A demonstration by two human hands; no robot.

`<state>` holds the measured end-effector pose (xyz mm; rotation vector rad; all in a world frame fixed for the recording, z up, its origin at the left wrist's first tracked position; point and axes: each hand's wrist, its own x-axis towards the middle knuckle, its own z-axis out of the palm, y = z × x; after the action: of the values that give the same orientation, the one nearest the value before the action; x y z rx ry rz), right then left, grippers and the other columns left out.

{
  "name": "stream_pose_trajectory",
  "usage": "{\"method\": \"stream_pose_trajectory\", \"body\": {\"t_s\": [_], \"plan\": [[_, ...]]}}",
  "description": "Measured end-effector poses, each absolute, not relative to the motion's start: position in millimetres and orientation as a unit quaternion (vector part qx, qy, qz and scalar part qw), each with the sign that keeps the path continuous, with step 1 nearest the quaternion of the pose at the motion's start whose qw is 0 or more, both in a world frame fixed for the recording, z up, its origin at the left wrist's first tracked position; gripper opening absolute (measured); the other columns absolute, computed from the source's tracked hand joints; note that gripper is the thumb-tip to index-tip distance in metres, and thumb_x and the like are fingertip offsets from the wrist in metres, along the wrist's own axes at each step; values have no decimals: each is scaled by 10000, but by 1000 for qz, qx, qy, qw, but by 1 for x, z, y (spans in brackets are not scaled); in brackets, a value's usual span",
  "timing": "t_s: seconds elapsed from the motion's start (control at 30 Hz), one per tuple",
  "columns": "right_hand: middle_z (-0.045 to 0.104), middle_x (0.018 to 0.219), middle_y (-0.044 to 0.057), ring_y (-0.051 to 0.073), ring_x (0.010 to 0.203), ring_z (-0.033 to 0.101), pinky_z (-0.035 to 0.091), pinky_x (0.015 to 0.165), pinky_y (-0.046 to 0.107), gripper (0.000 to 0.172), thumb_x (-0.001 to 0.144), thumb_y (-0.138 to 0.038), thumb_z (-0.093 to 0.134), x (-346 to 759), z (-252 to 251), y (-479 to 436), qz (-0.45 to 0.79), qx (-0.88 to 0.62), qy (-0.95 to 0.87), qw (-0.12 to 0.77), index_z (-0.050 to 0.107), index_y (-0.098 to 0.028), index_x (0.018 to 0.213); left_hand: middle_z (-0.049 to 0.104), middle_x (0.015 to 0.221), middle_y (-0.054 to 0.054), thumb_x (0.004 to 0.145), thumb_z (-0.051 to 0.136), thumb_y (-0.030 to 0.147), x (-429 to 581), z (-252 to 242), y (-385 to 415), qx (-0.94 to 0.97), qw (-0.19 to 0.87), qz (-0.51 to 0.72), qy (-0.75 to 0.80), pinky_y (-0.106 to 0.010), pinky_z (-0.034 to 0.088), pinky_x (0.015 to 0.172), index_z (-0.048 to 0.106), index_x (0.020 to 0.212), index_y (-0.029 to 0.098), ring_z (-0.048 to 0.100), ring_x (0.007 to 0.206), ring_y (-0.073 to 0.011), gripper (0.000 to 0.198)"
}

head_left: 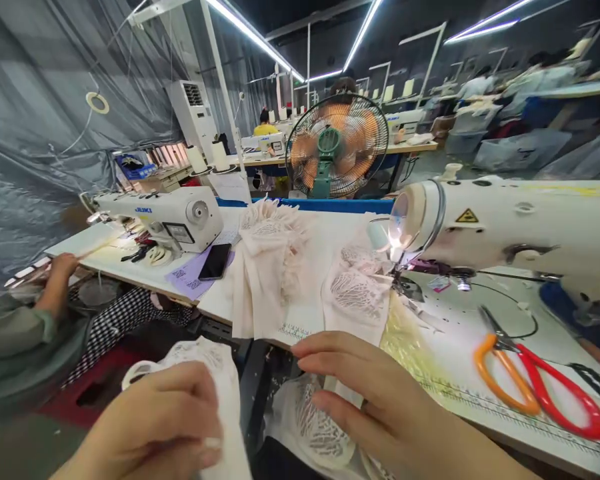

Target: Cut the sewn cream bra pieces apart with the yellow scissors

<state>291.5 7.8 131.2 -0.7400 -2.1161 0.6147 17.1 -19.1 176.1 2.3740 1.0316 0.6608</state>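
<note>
My left hand [165, 417] is closed, with its thumb and fingers pinching a white lace fabric piece [227, 393] that hangs beside it at the lower left. My right hand [370, 393] reaches in from the lower right, fingers stretched out and slightly apart. Just beneath those fingers hangs more white lace fabric [320, 427] below the table edge; whether they touch it I cannot tell. Ahead, another lace piece [357, 293] lies on the table, its far end close to the lit needle area of the white sewing machine [480, 220].
Scissors [517, 367] with orange and red handles lie at the right. A pile of lace pieces [267, 267] sits mid-table, near a phone [215, 262] on purple paper [185, 275]. Leftward are a second sewing machine [165, 217] and a co-worker's arm [55, 287]. A fan [337, 143] stands behind.
</note>
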Motion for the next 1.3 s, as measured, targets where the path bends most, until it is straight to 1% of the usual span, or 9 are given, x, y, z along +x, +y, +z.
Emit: {"method": "stream_pose_trajectory", "body": {"t_s": [0.1,0.27,0.4,0.57,0.67,0.83,1.1,1.2,1.3], "plan": [[626,1106,77,158,1030,576,465,875,235,284,825,-219,607,291,124,-20,260,-294,-825,406,559,-195,1104,538,690,-9,856,565,243,64,150,-19,805,363,314,349,-205,391,544,640,731,184,505,598,-107,158],[648,859,27,162,765,595,479,688,251,258,717,-249,711,306,102,-43,380,-403,-760,341,624,-199,954,532,661,-15,827,612,373,116,98,-14,727,487,367,316,-227,374,576,600,643,153,496,623,-121,287],[623,840,14,152,762,558,443,693,253,202,722,-172,629,318,91,-52,428,-487,-684,336,624,-201,921,520,642,-4,789,643,425,139,80,-13,689,554,351,308,-222,357,570,592,653,148,473,602,-111,312],[569,800,11,151,740,508,414,672,260,195,735,-307,640,335,84,-50,501,-477,-625,361,611,-180,881,462,678,26,719,707,432,157,68,-9,628,620,336,330,-196,342,548,511,758,169,423,608,-96,330],[536,745,-7,129,683,475,383,614,239,190,773,-348,608,344,78,-45,556,-456,-592,365,590,-171,839,461,711,22,738,695,396,163,59,-5,650,612,309,327,-201,344,561,488,792,176,415,631,-98,307],[511,664,-27,102,596,432,342,538,218,95,781,-255,546,356,66,-38,573,-457,-569,372,563,-162,778,477,744,7,782,628,379,175,46,4,699,592,256,308,-222,358,569,462,831,184,437,648,-110,261],[563,696,-8,126,621,536,428,557,235,96,834,-159,436,377,51,-49,255,-544,-690,404,474,-210,763,602,811,-18,844,476,190,183,39,25,847,435,108,286,-252,424,621,478,930,196,561,707,-151,86],[605,791,8,133,723,601,490,637,234,109,847,-128,427,396,40,-62,193,-551,-692,425,468,-228,865,654,862,-55,856,417,151,171,37,38,902,318,19,290,-321,441,680,527,946,180,604,770,-210,145],[626,851,24,144,807,626,525,702,227,167,827,-104,454,413,21,-77,164,-574,-685,418,478,-236,927,652,841,-52,866,421,153,157,36,46,915,262,-49,302,-333,436,692,560,880,173,601,764,-216,141]]}}
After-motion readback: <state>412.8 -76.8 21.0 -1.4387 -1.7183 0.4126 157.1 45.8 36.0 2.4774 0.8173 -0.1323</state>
